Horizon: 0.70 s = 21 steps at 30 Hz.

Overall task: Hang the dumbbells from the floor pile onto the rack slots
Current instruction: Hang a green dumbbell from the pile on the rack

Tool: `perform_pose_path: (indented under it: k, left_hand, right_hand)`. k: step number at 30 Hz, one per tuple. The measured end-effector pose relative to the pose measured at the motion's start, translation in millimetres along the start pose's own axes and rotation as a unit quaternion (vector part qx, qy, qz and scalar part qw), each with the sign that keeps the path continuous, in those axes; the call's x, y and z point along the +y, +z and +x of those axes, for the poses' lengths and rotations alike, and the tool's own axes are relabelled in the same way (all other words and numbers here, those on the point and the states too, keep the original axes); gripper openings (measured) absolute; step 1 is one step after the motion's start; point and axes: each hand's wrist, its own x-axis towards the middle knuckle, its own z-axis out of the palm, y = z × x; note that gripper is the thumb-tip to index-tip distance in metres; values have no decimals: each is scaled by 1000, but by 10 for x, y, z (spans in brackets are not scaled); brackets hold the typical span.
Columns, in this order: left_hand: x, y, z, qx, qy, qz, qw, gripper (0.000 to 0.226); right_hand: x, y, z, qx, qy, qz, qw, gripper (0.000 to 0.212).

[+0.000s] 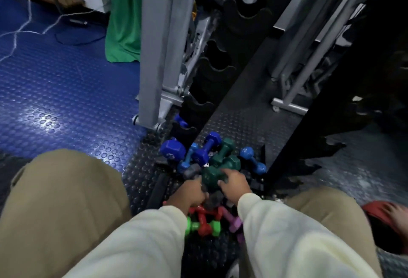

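Dark green hexagonal dumbbell (213, 177) lies atop the floor pile at lower centre of the frame, the right hand (234, 184) curling its fingers over it. Beside it, the left hand (188, 194) grips a grey dumbbell (194, 173). Black slotted rack (212, 68) rises above.

A studded rubber floor (66, 101), blue at left and black nearer the rack, is carrying a pile of dumbbells (207, 167): blue, dark green, grey, red, bright green and purple ones are lying heaped, touching one another.
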Motion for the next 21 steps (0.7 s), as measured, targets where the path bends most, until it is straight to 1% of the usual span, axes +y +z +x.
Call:
perform_pose_path:
  k: [2, 4, 6, 9, 13, 15, 18, 21]
  left_hand:
    - [117, -24, 79, 19, 4, -13, 1000, 67]
    - [177, 25, 207, 25, 1, -32, 999, 78]
    - [161, 130, 375, 26, -18, -47, 998, 87]
    - [176, 237, 497, 42, -50, -66, 996, 88]
    - [222, 312, 656, 65, -83, -84, 991, 95]
    - [256, 340, 743, 77, -75, -97, 989, 93]
    - [313, 350, 860, 98, -54, -105, 988, 89]
    - [348, 307, 952, 101, -58, -98, 988, 87]
  right_hand:
    - [37, -88, 32, 4, 1, -17, 1000, 46]
    - [97, -154, 80, -4, -10, -35, 999, 44]
    - [234, -231, 165, -29, -23, -63, 997, 43]
    - [468, -498, 357, -73, -18, -120, 990, 42]
    - [638, -857, 648, -88, -10, -192, 977, 35]
    - [667, -866, 823, -97, -19, -209, 973, 37]
    - [681, -704, 1065, -133, -32, -222, 965, 46]
    - [688, -517, 1266, -141, -37, -202, 968, 48]
